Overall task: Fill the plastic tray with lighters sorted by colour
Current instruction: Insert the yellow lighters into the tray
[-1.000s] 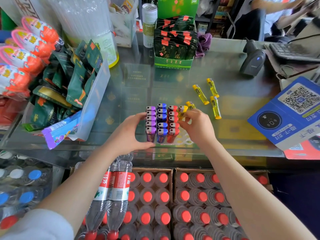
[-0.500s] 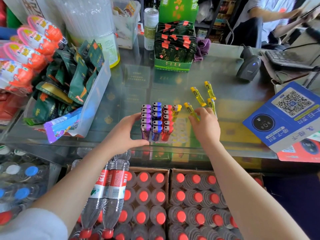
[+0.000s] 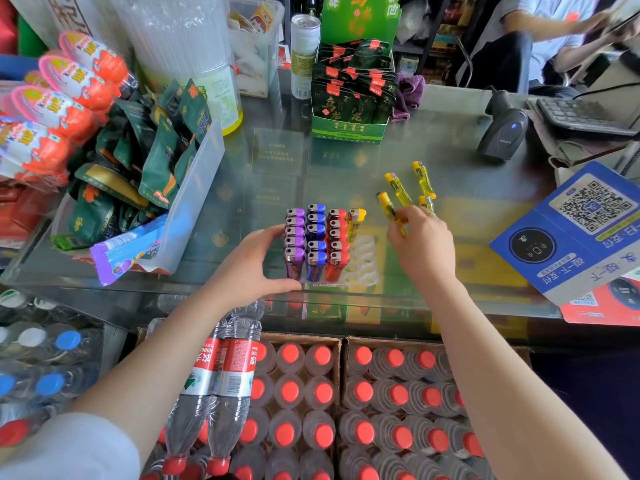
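while the tray (image 3: 362, 268) sits close to the near edge of the glass counter (image 3: 460, 216), with bare glass open to its right and behind it, its purple, blue and red rows are full and one yellow lighter (image 3: 355, 221) stands in the fourth row above empty slots. left hand (image 3: 247, 268) cups the tray's left side, thumb along the front, fingers spread against the purple lighters (image 3: 294, 239). right hand (image 3: 422, 247) reaches right of the tray, fingers pinched on a loose yellow lighter (image 3: 388, 207), three more yellow ones (image 3: 422, 180) lying just beyond.
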`<action>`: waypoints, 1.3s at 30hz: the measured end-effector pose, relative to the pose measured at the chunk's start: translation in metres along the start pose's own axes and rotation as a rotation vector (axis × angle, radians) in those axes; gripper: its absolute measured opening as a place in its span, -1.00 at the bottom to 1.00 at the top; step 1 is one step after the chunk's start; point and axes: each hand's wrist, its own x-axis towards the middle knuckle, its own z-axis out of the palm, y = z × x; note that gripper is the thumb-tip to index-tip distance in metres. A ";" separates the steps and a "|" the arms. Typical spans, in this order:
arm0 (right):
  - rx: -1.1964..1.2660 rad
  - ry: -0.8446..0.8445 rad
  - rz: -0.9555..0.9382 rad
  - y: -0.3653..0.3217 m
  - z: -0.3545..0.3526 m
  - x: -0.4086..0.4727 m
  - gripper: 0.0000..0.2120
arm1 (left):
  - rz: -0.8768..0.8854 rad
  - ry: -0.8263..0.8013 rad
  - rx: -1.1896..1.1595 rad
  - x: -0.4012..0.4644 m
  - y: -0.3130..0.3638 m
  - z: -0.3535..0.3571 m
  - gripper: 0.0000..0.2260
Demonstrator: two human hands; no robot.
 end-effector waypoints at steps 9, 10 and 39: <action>0.784 -0.155 0.084 -0.016 0.002 -0.034 -0.93 | -0.014 -0.002 0.029 -0.001 -0.005 0.002 -0.31; 0.771 -0.148 0.085 -0.017 0.006 -0.035 -0.93 | -0.010 -0.002 0.025 -0.001 -0.005 0.002 -0.32; 0.190 -0.010 -0.302 -0.016 0.024 -0.026 -0.88 | -0.022 0.000 0.037 -0.001 -0.003 0.002 -0.31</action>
